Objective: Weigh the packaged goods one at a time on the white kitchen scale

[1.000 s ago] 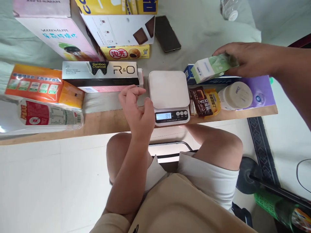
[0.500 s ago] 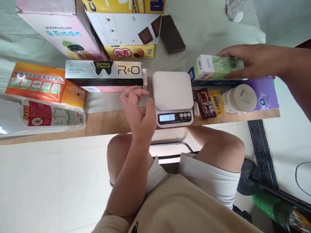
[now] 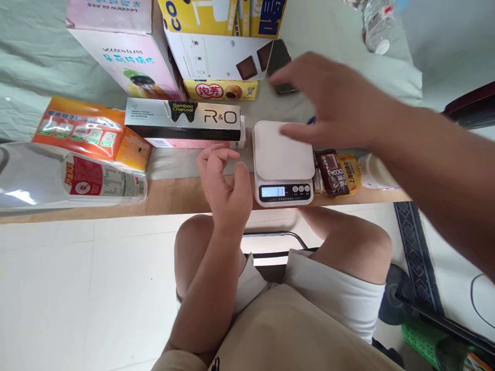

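A white digital kitchen scale stands at the table's front edge, its lit display reading 31 and its plate bare. Just left of it, my left hand hovers over the edge with loosely bent fingers and holds nothing. My right hand, blurred by motion, reaches above the scale's right side with thumb and fingers spread apart. Behind its fingertips lies a dark phone, partly covered. The silver-and-black toothpaste box rests on a pink box beyond my left hand. My right hand and forearm hide most of what lies right of the scale.
Brown cocoa snack packet, yellow packet and white jar sit right of the scale. Leftward are an orange pack and a clear bottle. Larger boxes, including a pink glass box, stand behind; a water bottle lies far right.
My right hand has left the green-and-white box on the right and moved left over the scale, fingers spread. My left hand keeps its pose. The view has shifted slightly.
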`<action>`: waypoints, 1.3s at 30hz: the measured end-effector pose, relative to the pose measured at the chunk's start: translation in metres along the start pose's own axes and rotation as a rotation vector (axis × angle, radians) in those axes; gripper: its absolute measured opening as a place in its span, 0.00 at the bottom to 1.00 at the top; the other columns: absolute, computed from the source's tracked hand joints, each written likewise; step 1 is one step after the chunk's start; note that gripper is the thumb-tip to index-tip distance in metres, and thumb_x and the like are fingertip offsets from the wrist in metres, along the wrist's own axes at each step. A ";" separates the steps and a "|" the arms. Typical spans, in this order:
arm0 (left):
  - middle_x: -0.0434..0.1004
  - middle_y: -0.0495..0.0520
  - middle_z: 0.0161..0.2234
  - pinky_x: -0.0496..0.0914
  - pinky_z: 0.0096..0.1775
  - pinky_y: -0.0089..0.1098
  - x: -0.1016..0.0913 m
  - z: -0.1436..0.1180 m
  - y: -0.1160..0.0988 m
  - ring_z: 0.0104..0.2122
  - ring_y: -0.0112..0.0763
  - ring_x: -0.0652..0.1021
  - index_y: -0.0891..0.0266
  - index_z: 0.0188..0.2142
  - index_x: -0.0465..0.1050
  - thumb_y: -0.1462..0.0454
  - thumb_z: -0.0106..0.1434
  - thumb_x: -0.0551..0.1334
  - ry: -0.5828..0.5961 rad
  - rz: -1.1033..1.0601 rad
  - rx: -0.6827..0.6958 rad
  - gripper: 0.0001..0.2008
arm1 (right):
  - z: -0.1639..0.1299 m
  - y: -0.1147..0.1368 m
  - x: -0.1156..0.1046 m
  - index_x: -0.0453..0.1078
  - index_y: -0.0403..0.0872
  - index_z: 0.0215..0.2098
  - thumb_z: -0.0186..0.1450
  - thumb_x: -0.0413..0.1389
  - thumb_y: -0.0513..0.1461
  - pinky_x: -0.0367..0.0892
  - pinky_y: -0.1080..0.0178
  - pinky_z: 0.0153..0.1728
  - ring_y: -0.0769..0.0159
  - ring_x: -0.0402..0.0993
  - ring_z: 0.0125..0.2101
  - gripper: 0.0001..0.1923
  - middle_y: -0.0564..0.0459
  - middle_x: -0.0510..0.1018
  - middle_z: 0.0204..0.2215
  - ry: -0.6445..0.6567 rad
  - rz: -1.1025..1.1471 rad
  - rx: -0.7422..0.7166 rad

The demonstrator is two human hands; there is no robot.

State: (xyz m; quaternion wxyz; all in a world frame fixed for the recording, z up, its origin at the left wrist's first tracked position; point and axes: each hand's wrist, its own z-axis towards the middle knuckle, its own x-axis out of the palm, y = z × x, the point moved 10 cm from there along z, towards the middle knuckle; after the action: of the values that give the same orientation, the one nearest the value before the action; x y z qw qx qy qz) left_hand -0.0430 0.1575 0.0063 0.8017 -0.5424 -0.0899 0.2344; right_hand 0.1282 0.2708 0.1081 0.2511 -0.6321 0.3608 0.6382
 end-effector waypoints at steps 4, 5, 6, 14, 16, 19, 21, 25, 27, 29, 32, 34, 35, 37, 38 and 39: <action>0.74 0.56 0.49 0.78 0.60 0.45 -0.009 0.002 0.000 0.58 0.40 0.79 0.54 0.45 0.73 0.65 0.74 0.60 -0.029 -0.044 -0.045 0.04 | 0.062 0.080 0.036 0.63 0.53 0.70 0.72 0.61 0.44 0.78 0.45 0.64 0.51 0.75 0.66 0.30 0.48 0.71 0.74 0.143 0.056 0.041; 0.74 0.55 0.49 0.78 0.60 0.46 -0.013 0.003 -0.001 0.57 0.40 0.79 0.54 0.44 0.73 0.65 0.74 0.60 -0.046 -0.053 -0.047 0.04 | 0.073 0.090 0.044 0.63 0.53 0.69 0.72 0.60 0.43 0.77 0.47 0.63 0.52 0.75 0.65 0.29 0.49 0.73 0.73 0.161 0.068 0.032; 0.75 0.55 0.48 0.78 0.60 0.48 -0.017 0.003 -0.002 0.56 0.40 0.78 0.53 0.44 0.73 0.65 0.74 0.60 -0.066 -0.058 -0.049 0.04 | 0.081 0.098 0.049 0.62 0.53 0.69 0.72 0.59 0.43 0.77 0.48 0.64 0.53 0.74 0.66 0.28 0.50 0.75 0.71 0.170 0.078 0.015; 0.75 0.52 0.45 0.75 0.59 0.45 -0.058 0.011 -0.001 0.50 0.36 0.78 0.55 0.46 0.72 0.68 0.68 0.60 -0.312 -0.073 -0.019 0.09 | 0.083 0.085 0.046 0.65 0.50 0.71 0.69 0.57 0.38 0.74 0.45 0.66 0.50 0.75 0.65 0.32 0.48 0.83 0.62 0.065 0.061 -0.010; 0.76 0.52 0.47 0.76 0.63 0.47 -0.071 0.010 -0.004 0.54 0.38 0.79 0.52 0.47 0.74 0.65 0.70 0.60 -0.405 -0.114 0.054 0.08 | 0.065 0.076 0.035 0.64 0.54 0.73 0.68 0.59 0.41 0.74 0.44 0.67 0.48 0.75 0.66 0.36 0.49 0.83 0.61 -0.002 0.082 0.007; 0.78 0.50 0.60 0.70 0.74 0.53 -0.069 0.011 0.001 0.68 0.42 0.76 0.47 0.57 0.77 0.59 0.76 0.61 -0.379 -0.171 0.037 0.13 | 0.024 0.058 0.024 0.66 0.59 0.72 0.66 0.61 0.42 0.76 0.41 0.66 0.44 0.76 0.64 0.36 0.48 0.83 0.60 -0.077 0.102 0.056; 0.77 0.51 0.67 0.68 0.76 0.54 -0.050 0.012 0.003 0.71 0.44 0.75 0.46 0.64 0.76 0.52 0.80 0.60 -0.220 -0.237 0.020 0.17 | -0.005 0.045 0.026 0.68 0.59 0.72 0.66 0.60 0.42 0.78 0.40 0.63 0.44 0.79 0.60 0.35 0.46 0.83 0.60 -0.082 0.121 0.097; 0.79 0.54 0.68 0.74 0.74 0.51 -0.006 0.005 0.002 0.71 0.46 0.78 0.46 0.68 0.75 0.40 0.80 0.56 0.108 -0.287 0.008 0.27 | -0.046 0.015 0.040 0.70 0.52 0.72 0.64 0.60 0.42 0.80 0.39 0.58 0.41 0.81 0.58 0.38 0.41 0.83 0.60 -0.068 0.176 0.157; 0.80 0.55 0.69 0.73 0.75 0.51 0.006 -0.001 0.007 0.72 0.47 0.77 0.46 0.68 0.76 0.38 0.79 0.56 0.172 -0.256 -0.035 0.29 | -0.056 0.003 0.048 0.70 0.49 0.72 0.63 0.60 0.43 0.80 0.38 0.58 0.39 0.81 0.59 0.38 0.39 0.82 0.60 -0.072 0.191 0.151; 0.81 0.57 0.68 0.74 0.74 0.51 0.013 -0.006 0.012 0.72 0.49 0.78 0.49 0.67 0.77 0.37 0.78 0.57 0.192 -0.237 -0.067 0.31 | -0.062 -0.005 0.055 0.71 0.48 0.71 0.64 0.58 0.44 0.80 0.39 0.58 0.40 0.81 0.60 0.36 0.39 0.83 0.60 -0.077 0.203 0.130; 0.83 0.59 0.66 0.76 0.72 0.49 0.019 -0.010 0.016 0.69 0.48 0.81 0.52 0.66 0.79 0.37 0.79 0.56 0.205 -0.235 -0.083 0.31 | -0.067 -0.012 0.061 0.72 0.51 0.69 0.66 0.57 0.46 0.80 0.41 0.57 0.42 0.81 0.60 0.33 0.42 0.83 0.60 -0.086 0.222 0.106; 0.83 0.60 0.66 0.75 0.72 0.48 0.021 -0.012 0.017 0.69 0.47 0.81 0.53 0.67 0.79 0.38 0.79 0.56 0.219 -0.241 -0.075 0.31 | -0.068 -0.015 0.063 0.72 0.52 0.68 0.66 0.57 0.46 0.79 0.41 0.57 0.42 0.81 0.59 0.32 0.42 0.84 0.60 -0.084 0.219 0.111; 0.83 0.60 0.66 0.75 0.72 0.48 0.022 -0.012 0.016 0.68 0.47 0.81 0.54 0.67 0.79 0.38 0.79 0.57 0.222 -0.245 -0.071 0.32 | -0.068 -0.016 0.064 0.72 0.52 0.69 0.66 0.57 0.46 0.79 0.41 0.57 0.42 0.81 0.59 0.33 0.42 0.84 0.60 -0.074 0.214 0.116; 0.84 0.61 0.65 0.76 0.71 0.48 0.021 -0.011 0.016 0.68 0.47 0.82 0.56 0.66 0.79 0.39 0.79 0.58 0.215 -0.254 -0.070 0.32 | -0.067 -0.017 0.064 0.71 0.50 0.71 0.66 0.57 0.45 0.79 0.40 0.58 0.41 0.81 0.59 0.35 0.40 0.83 0.61 -0.039 0.197 0.123; 0.84 0.61 0.65 0.76 0.71 0.47 0.020 -0.011 0.016 0.68 0.46 0.82 0.56 0.66 0.80 0.39 0.79 0.58 0.211 -0.260 -0.074 0.31 | -0.065 -0.017 0.063 0.70 0.49 0.71 0.65 0.57 0.44 0.79 0.39 0.58 0.40 0.81 0.59 0.36 0.39 0.82 0.61 -0.019 0.189 0.124; 0.84 0.60 0.65 0.76 0.71 0.47 0.020 -0.011 0.016 0.68 0.46 0.82 0.55 0.66 0.80 0.39 0.79 0.58 0.208 -0.264 -0.078 0.31 | -0.063 -0.017 0.062 0.69 0.49 0.72 0.65 0.57 0.44 0.79 0.39 0.58 0.40 0.81 0.59 0.37 0.39 0.82 0.62 -0.005 0.186 0.125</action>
State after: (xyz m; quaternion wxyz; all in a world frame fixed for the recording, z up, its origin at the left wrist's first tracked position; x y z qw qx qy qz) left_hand -0.0259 0.1631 -0.0151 0.8089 -0.5779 -0.0859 0.0661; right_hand 0.1764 0.2236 0.0478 0.2306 -0.5774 0.4562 0.6367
